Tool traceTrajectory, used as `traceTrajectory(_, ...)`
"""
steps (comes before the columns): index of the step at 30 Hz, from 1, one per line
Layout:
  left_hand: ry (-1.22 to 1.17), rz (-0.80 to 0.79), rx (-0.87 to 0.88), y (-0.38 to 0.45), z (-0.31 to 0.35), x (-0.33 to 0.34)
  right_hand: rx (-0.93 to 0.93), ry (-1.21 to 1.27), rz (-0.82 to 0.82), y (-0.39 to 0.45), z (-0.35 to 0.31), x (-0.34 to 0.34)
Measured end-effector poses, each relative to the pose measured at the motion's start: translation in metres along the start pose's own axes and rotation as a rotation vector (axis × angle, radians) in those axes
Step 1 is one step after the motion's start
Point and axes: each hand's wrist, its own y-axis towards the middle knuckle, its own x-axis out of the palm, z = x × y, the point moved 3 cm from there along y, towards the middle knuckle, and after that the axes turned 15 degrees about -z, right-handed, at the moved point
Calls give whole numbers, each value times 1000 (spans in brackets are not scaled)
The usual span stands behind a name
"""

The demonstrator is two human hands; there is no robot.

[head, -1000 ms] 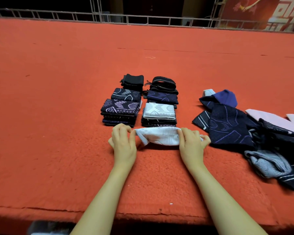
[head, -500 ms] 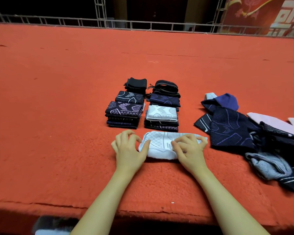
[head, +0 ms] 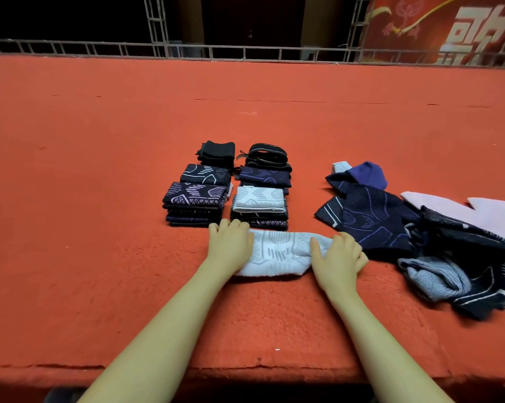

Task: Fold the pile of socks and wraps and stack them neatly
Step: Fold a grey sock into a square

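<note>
A white patterned sock lies flat across the red felt, just in front of the folded stacks. My left hand covers its left end with bent fingers and holds it. At the sock's right end, my right hand grips it, thumb on top of the fabric. Behind the sock stand two front stacks: a dark patterned one and one topped by a white folded piece. Smaller dark folded stacks sit farther back. To the right lies the unfolded pile of navy, grey and pink pieces.
The red felt table stretches far back to a metal railing. Its front edge runs just under my forearms. A red banner hangs at the back right.
The sock went from being held up by its ends to lying flat. My hands then slid apart from its middle to its two ends.
</note>
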Motion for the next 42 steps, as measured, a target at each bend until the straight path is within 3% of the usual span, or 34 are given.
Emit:
traceTrajectory(3, -148, 14, 72, -3, -6, 13, -157, 145, 67, 0, -3, -2)
traceTrajectory(8, -524, 273, 269, -20, -15, 6, -363, 340, 218, -10, -9, -14)
traceTrajectory(13, -124, 506, 209, -22, -29, -20, -506, 81, 364, -2, -16, -24)
traceTrajectory(17, 94, 444, 72, -16, -35, -30, -463, -150, 382, 14, -32, -28)
traceTrajectory(21, 152, 280, -72, -8, -33, -16, -260, -207, 116, 22, -37, -15)
traceTrajectory(25, 87, 229, 71, -11, -23, -2, -418, -217, 44, 11, -46, -3)
traceTrajectory(27, 34, 100, 117, -19, -17, 8, -493, -204, -126, 5, -51, 7)
traceTrajectory(30, 27, -150, 19, -34, -21, 28, -411, -325, -385, 2, -44, 28)
traceTrajectory(32, 3, -213, -46, -38, -24, 33, -356, -423, -461, 2, -38, 35)
traceTrajectory(37, -19, -172, -83, -39, -22, 33, -246, -493, -454, -4, -34, 38)
traceTrajectory(42, -257, 108, -73, -41, -38, 22, -402, -328, -156, -6, -53, 34)
